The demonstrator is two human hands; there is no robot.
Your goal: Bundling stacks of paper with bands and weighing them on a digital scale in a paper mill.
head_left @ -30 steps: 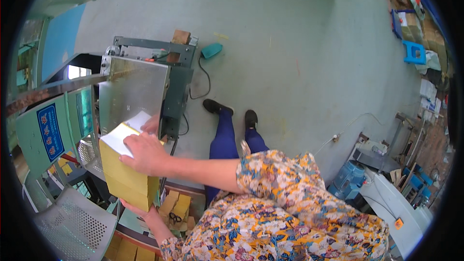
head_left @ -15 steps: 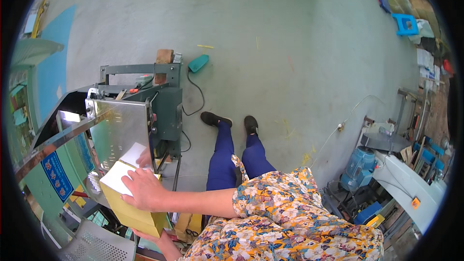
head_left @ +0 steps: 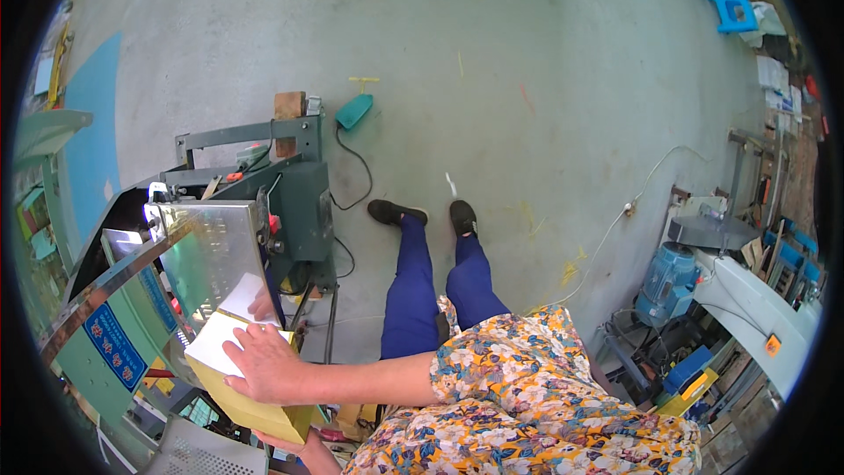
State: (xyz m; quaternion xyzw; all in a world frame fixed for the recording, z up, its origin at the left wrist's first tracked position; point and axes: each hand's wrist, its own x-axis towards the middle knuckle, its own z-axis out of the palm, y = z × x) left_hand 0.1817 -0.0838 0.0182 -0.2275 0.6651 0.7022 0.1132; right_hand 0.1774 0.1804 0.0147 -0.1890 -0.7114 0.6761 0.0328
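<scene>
A yellow block with a white top face (head_left: pixel 251 406) is held between my two hands at the lower left. Over its upper edge lies my right hand (head_left: pixel 268 365), fingers bent on the white face and thumb toward the yellow side. From below, my left hand (head_left: pixel 299 450) holds the near lower end; most of its fingers are hidden behind the block. Beyond the white face stands a shiny metal plate (head_left: pixel 215 255), mirroring the block and fingertips. I cannot tell whether block and plate touch.
The dark green machine (head_left: pixel 303 211) carries the plate. Left of the block runs a metal bar (head_left: pixel 105 286). A teal foot pedal (head_left: pixel 354 112) with a cable lies on the floor. At right stands another machine with a blue motor (head_left: pixel 665 286). Below is a perforated grey panel (head_left: pixel 207 457).
The whole view has shifted slightly. Both hands keep their hold, and the block sits a little lower in the picture. A small white strip now shows on the floor by my right shoe.
</scene>
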